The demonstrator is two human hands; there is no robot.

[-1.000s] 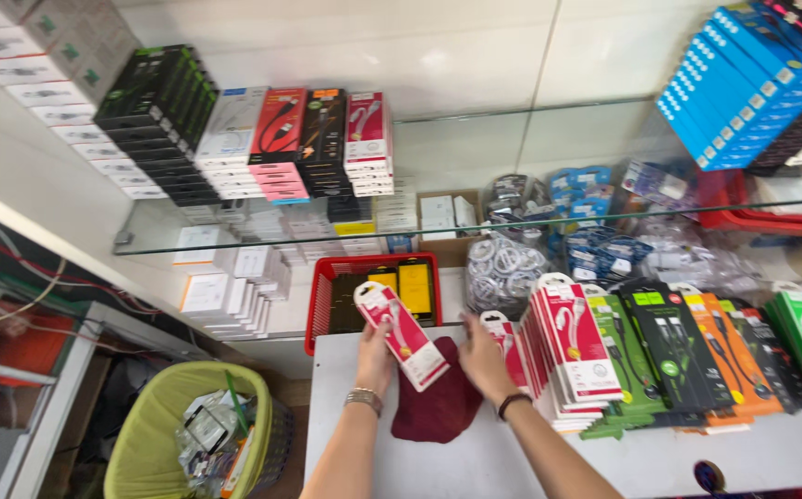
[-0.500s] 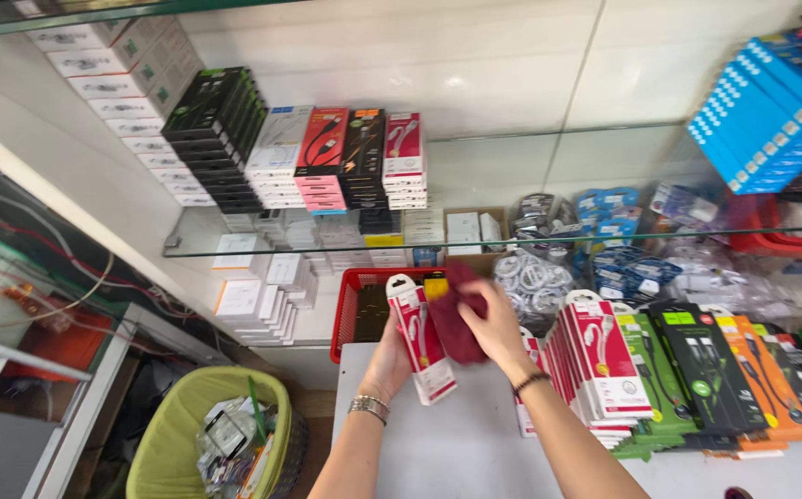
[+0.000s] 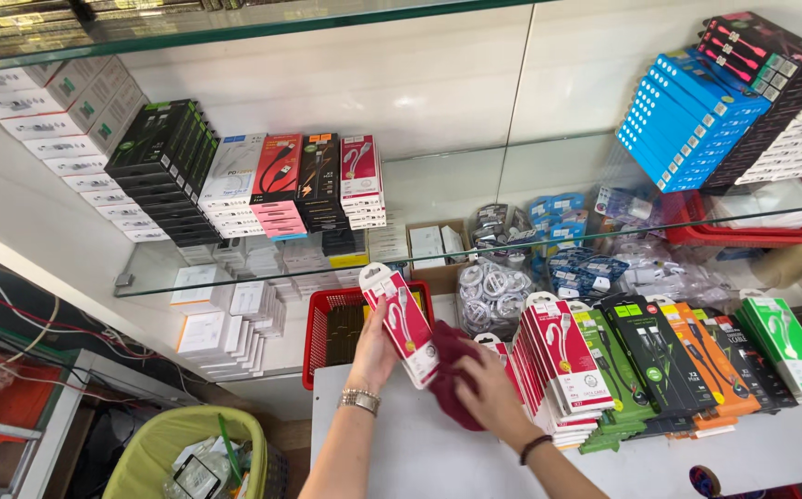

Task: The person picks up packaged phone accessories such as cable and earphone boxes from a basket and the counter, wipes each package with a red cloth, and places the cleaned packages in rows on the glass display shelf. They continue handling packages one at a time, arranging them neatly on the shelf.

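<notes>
over a white counter (image 3: 401,453) in a small shop, seen from above, a person's two bare arms reach forward from the near edge. left hand (image 3: 375,346), with a metal watch (image 3: 360,400) on its wrist, is closed around the lower edge of a flat red and white cable package (image 3: 403,322), holding it tilted up above the counter. right hand (image 3: 491,386), with a dark band (image 3: 534,447) on its wrist, is clamped on a dark red cloth (image 3: 449,362), fingers curled over it, and the cloth presses against the right side of the package. just to the right of that hand stands a row of upright red and white cable packages (image 3: 563,356), then green packages (image 3: 610,362), black packages (image 3: 655,353), orange packages (image 3: 710,360) and, at the far right, bright green packages (image 3: 789,346). beyond the hands sits a red plastic basket (image 3: 322,328), with a pile of coiled white cables in clear bags (image 3: 491,291) to its right. a glass shelf (image 3: 438,199) runs across farther back, carrying stacks of black boxes (image 3: 165,148), white boxes (image 3: 232,180) and red and black boxes (image 3: 294,176); blue boxes (image 3: 683,115) are stacked at the far right. at the near left, a yellow-green waste bin (image 3: 156,448) holds scraps.
</notes>
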